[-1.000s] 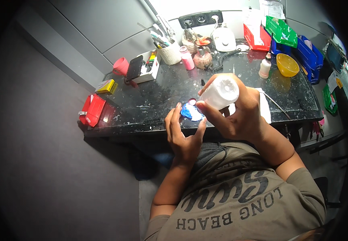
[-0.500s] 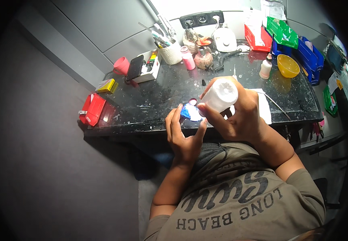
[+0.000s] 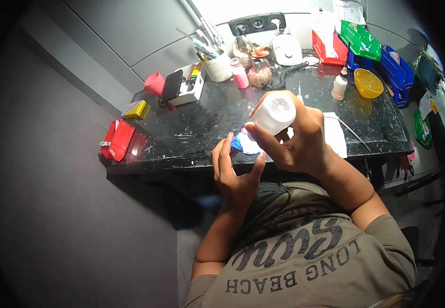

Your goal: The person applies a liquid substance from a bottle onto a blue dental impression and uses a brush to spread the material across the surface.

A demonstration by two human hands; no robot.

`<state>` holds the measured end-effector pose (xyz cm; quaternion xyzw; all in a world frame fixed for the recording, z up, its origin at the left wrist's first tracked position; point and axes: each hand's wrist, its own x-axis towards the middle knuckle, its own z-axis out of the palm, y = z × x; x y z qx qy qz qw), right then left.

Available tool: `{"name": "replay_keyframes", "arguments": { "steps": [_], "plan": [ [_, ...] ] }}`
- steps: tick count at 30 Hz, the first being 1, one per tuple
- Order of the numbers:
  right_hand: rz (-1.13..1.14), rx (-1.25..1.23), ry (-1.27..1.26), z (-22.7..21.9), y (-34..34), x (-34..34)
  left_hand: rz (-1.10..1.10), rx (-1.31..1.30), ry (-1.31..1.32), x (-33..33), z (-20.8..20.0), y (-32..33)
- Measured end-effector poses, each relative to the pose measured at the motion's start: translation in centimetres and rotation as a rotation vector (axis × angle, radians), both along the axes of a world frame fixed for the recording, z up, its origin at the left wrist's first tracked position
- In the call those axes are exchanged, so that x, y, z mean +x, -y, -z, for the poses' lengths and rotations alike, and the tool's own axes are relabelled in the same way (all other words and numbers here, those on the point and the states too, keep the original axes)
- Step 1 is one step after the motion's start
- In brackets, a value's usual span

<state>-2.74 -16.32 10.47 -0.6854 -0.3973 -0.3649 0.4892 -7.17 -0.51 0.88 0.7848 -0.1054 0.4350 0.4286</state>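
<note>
Wrapped around a translucent white plastic bottle (image 3: 273,115), my right hand (image 3: 304,138) holds it tilted, base up and neck down toward the left. Beneath the neck, a small blue and white piece (image 3: 243,143) sits between the thumb and fingers of my left hand (image 3: 235,174). The white part of the piece glares in the light, so its exact kind does not show. My right fingers and the bottle partly hide the neck and the spot under it.
A white sheet (image 3: 334,134) and a thin metal rod (image 3: 355,133) lie right of my right hand. Farther back stand a small dropper bottle (image 3: 339,86), a yellow bowl (image 3: 368,83), a pink bottle (image 3: 239,74) and a brush holder (image 3: 217,68). A red bin (image 3: 122,139) sits at the table's left edge.
My right hand has shifted the bottle a little left and up, so it now covers the small round thing beside the blue piece. My left hand has stayed nearly still.
</note>
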Motion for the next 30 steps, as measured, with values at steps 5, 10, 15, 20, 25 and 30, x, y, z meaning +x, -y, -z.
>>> {"name": "replay_keyframes", "arguments": {
  "steps": [5,10,15,20,25,30],
  "plan": [
    [0.000,0.009,-0.045,-0.1,1.0,0.7,0.013,-0.041,-0.004,0.0,0.0,0.3],
    [-0.230,0.735,-0.518,2.2,5.3,4.9,-0.013,-0.033,-0.051,-0.2,0.0,0.0],
    [-0.791,1.422,-0.934,4.1,13.3,10.4,0.029,-0.067,-0.056,-0.2,-0.2,0.2],
    [-0.989,1.813,-1.016,6.4,14.8,12.0,0.058,-0.099,-0.071,0.1,0.1,0.4],
    [-0.951,1.914,-0.997,8.6,14.9,11.7,0.051,-0.108,-0.089,0.0,0.2,0.5],
    [-0.904,1.942,-0.976,10.6,16.4,12.5,0.053,-0.116,-0.075,0.0,0.0,0.7]
  ]
}}
